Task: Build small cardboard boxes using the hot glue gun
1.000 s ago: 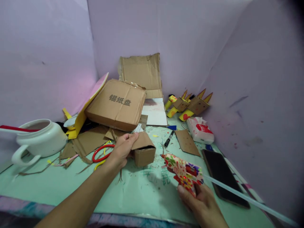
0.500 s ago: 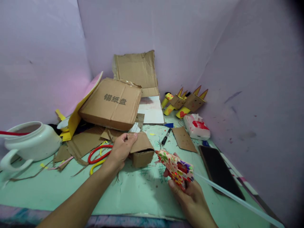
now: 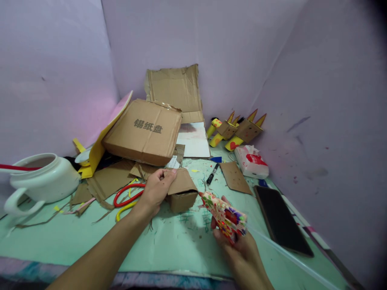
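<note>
My left hand [image 3: 157,188] grips the back left of a small brown cardboard box [image 3: 182,197], thumb on its top flap. A dark gap shows under the flap along the right front edge. In my right hand [image 3: 234,239] is a flower-patterned hot glue gun [image 3: 223,212], a small red light glowing on its side. Its red nozzle points at the box's right corner, close to the gap; whether they touch I cannot tell. A long translucent glue stick [image 3: 281,245] sticks out of the gun's rear. Scissors [image 3: 128,195] with red and yellow handles lie beside my left wrist.
A large carton [image 3: 143,131] leans at the back left, near a white pot [image 3: 45,181]. On the right are a phone [image 3: 282,219], a tissue pack [image 3: 251,162], a cardboard piece [image 3: 236,177], a black marker [image 3: 212,174] and horned cardboard figures [image 3: 248,129].
The whole view has shifted slightly, moving things a little to the right. Both hands keep their holds, and the nozzle stays by the box's corner.
</note>
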`<action>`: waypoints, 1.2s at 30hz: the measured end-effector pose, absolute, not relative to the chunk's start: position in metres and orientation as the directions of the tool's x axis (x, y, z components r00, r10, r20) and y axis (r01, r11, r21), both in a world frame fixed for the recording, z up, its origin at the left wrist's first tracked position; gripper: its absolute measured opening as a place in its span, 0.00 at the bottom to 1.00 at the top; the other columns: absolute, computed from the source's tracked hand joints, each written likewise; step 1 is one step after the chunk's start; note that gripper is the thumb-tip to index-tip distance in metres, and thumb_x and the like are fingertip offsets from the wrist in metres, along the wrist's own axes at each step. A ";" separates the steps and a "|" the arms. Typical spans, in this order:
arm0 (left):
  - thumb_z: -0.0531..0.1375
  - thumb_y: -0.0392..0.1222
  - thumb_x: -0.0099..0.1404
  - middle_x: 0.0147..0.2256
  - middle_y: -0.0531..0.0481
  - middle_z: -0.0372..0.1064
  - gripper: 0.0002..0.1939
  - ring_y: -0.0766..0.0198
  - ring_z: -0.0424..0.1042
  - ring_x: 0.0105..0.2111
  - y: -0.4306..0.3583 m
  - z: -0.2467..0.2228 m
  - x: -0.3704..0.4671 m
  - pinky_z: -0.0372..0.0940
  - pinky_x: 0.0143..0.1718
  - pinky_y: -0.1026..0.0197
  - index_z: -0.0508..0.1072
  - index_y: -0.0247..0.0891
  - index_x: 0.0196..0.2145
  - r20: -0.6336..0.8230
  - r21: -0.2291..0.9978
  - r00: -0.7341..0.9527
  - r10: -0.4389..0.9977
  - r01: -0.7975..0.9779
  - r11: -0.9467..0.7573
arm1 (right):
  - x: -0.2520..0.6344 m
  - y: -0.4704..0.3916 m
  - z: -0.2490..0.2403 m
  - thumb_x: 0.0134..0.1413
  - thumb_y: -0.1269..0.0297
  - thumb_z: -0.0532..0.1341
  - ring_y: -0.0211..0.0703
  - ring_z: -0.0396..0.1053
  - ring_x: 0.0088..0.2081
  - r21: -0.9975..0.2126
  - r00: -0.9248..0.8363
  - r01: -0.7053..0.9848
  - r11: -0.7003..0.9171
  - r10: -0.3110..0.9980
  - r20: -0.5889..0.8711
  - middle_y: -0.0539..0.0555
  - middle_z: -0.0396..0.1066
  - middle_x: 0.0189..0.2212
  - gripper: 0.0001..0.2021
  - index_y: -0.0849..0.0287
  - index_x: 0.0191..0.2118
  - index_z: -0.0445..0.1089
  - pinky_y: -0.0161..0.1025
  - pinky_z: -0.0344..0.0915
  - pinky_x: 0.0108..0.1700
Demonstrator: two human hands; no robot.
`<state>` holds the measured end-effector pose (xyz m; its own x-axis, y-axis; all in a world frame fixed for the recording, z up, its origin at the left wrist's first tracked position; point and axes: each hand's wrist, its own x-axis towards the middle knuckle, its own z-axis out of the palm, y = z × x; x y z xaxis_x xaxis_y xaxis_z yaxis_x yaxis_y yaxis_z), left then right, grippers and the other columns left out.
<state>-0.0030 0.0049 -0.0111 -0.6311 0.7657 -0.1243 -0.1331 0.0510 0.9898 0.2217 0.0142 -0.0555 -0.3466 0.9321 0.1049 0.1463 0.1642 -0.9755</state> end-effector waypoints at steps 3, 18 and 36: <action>0.65 0.56 0.44 0.24 0.53 0.67 0.22 0.65 0.63 0.26 0.005 -0.011 -0.003 0.57 0.24 0.65 0.71 0.34 0.28 -0.116 0.991 -0.637 0.762 -0.122 0.049 | 0.220 0.015 -0.065 0.43 0.64 0.68 0.48 0.76 0.40 -0.995 -0.328 0.055 0.079 0.943 0.057 0.54 0.78 0.41 0.25 0.56 0.51 0.71 0.40 0.73 0.45; 0.65 0.55 0.45 0.25 0.51 0.68 0.22 0.63 0.65 0.27 0.004 -0.009 -0.001 0.58 0.26 0.65 0.72 0.33 0.29 -0.072 0.997 -0.645 0.761 -0.077 0.029 | 0.216 0.007 -0.063 0.47 0.64 0.65 0.48 0.71 0.51 -0.993 -0.328 0.065 0.100 0.942 0.074 0.56 0.71 0.53 0.31 0.56 0.60 0.62 0.39 0.68 0.53; 0.64 0.54 0.47 0.25 0.51 0.69 0.20 0.64 0.66 0.26 0.003 -0.007 0.001 0.60 0.25 0.65 0.72 0.33 0.29 -0.042 0.999 -0.644 0.764 -0.049 0.014 | 0.219 0.005 -0.061 0.51 0.63 0.63 0.50 0.69 0.53 -0.967 -0.396 0.174 0.185 0.912 0.103 0.57 0.71 0.53 0.26 0.57 0.58 0.64 0.44 0.63 0.57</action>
<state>0.0007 0.0028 -0.0069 -0.6440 0.7638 -0.0421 -0.0487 0.0140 0.9987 0.2191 0.0048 -0.0608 -0.3961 0.9124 0.1031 0.1740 0.1848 -0.9672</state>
